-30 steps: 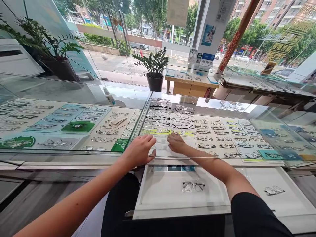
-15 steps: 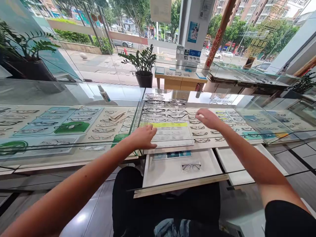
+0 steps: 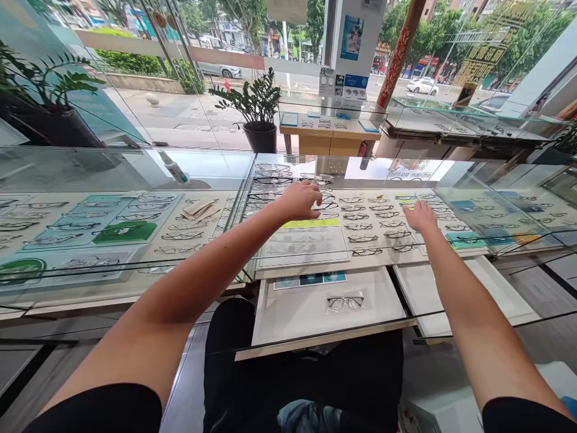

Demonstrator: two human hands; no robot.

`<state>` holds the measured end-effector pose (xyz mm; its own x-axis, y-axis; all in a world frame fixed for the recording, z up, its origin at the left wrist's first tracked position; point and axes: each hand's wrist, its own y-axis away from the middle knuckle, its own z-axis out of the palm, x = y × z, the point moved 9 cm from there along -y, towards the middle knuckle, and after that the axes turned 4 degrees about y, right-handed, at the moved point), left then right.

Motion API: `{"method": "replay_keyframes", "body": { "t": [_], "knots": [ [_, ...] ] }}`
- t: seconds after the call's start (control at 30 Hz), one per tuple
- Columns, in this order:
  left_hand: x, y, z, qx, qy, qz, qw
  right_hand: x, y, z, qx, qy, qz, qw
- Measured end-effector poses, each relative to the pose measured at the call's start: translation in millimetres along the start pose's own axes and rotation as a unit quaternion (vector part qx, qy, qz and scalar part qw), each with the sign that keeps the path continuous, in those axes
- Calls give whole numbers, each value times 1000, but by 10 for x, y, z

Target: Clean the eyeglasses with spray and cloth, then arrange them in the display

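Note:
My left hand (image 3: 303, 200) reaches forward over the glass counter, above two columns of eyeglasses (image 3: 273, 180) near its far side. Its fingers are apart and hold nothing. Whether it touches the eyeglasses below cannot be made out. To the right, my right hand (image 3: 421, 216) lies with fingers outstretched over the glass top (image 3: 374, 179), near rows of eyeglasses (image 3: 360, 239) shown in the case. It holds nothing. A yellow strip (image 3: 311, 223) and a white tray (image 3: 302, 246) lie below my left hand.
An open drawer (image 3: 297, 319) in front of my lap holds eyeglasses in a clear bag (image 3: 345, 302). Another drawer (image 3: 471, 294) is pulled out on the right. At left are a spray bottle (image 3: 174, 168), a beige cloth (image 3: 201, 209) and a green tray (image 3: 125, 233).
My left hand has moved forward and right, from the near edge of the eyeglasses to over them. My right hand has shifted right and its fingers have stretched out.

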<state>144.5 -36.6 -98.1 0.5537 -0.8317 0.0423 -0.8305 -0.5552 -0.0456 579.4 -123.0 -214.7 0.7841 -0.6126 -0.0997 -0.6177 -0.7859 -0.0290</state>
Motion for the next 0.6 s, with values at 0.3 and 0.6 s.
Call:
{"method": "replay_keyframes", "body": {
  "t": [0.3, 0.6],
  "knots": [
    [-119, -230, 264, -49, -12, -6, 999, 24, -55, 78, 11, -26, -3, 1000],
    [-64, -278, 244, -28, 13, -15, 999, -22, 39, 25, -5, -12, 0, 1000]
  ]
}}
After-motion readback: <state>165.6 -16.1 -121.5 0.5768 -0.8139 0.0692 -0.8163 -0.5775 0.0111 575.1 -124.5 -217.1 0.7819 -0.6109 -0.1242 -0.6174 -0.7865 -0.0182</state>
